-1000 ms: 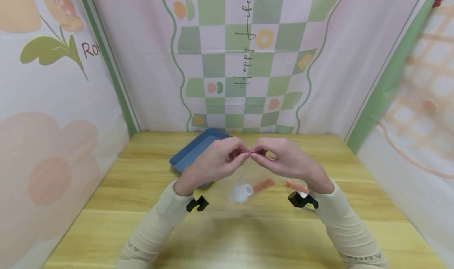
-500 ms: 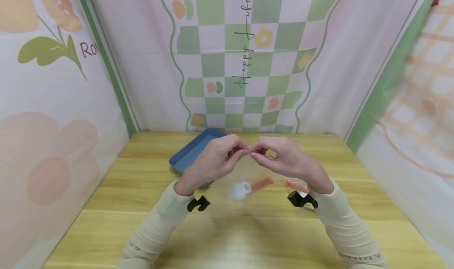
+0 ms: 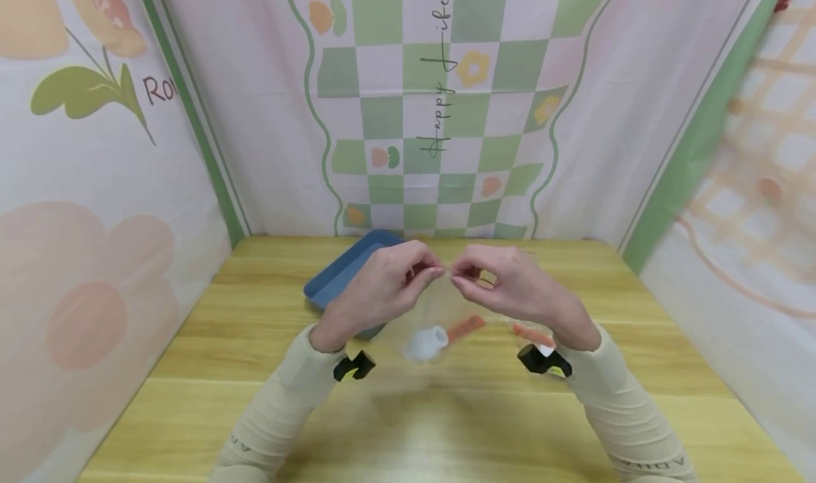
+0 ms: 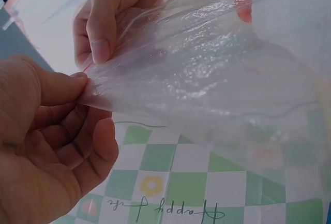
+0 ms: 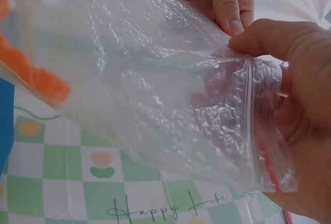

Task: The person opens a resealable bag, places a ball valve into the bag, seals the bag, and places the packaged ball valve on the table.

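A clear zip-lock bag (image 4: pixel 207 79) with a red line by its seal hangs between my two hands. My left hand (image 3: pixel 385 285) pinches its top edge between thumb and forefinger, the other fingers loosely curled. Close beside it, my right hand (image 3: pixel 519 285) pinches the same edge; in the right wrist view the seal strip (image 5: pixel 252 115) runs just by the thumb. Low in the bag is a white, round-mouthed piece (image 3: pixel 427 343), seen blurred. An orange strip (image 3: pixel 467 328) shows beside it; I cannot tell whether it lies inside or behind the plastic.
A blue tray (image 3: pixel 338 274) stands behind my left hand, partly covered by it. Another orange piece (image 3: pixel 534 336) with clear plastic around it lies near my right wrist. A patterned curtain (image 3: pixel 427 115) closes off the back of the wooden table (image 3: pixel 210 327).
My left fingertips have moved slightly left, leaving a small gap between the two pinches. The white piece and the orange strip have shifted slightly left. The right hand has hardly moved.
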`<move>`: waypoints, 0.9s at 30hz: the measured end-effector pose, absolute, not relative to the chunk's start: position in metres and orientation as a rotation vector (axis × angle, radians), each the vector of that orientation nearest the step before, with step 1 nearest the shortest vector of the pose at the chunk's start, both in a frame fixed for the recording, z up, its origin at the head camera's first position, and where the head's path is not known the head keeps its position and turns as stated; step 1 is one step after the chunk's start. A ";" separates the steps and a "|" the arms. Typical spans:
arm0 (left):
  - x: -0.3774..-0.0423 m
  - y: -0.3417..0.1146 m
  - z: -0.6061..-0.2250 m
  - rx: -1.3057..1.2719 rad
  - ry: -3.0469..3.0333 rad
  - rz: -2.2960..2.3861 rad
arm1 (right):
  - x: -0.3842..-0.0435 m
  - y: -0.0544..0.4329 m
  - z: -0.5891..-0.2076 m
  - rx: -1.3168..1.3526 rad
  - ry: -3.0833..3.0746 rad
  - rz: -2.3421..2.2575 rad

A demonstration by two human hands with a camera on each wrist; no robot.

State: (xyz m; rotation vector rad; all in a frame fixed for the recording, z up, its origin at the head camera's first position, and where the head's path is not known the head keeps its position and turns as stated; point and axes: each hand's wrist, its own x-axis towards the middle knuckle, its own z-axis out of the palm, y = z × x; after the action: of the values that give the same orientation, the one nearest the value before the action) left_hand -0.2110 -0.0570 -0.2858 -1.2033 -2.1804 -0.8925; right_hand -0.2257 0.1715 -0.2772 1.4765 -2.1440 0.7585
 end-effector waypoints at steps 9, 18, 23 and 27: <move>-0.208 -0.057 -0.284 -1.191 -2.188 -0.892 | -0.225 0.172 -0.279 1.480 -2.086 0.736; -0.207 -0.060 -0.284 -1.154 -2.198 -0.871 | -0.224 0.172 -0.280 1.463 -2.087 0.658; -0.206 -0.063 -0.282 -1.150 -2.183 -0.875 | -0.224 0.172 -0.281 1.463 -2.091 0.666; -0.206 -0.065 -0.282 -1.156 -2.187 -0.877 | -0.224 0.172 -0.282 1.463 -2.080 0.678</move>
State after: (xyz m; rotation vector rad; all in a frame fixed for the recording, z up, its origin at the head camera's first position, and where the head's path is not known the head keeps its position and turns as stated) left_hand -0.2061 -0.0651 -0.2817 -1.1557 -2.1872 -0.8766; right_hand -0.2242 0.1721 -0.2822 1.4634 -2.0797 0.6778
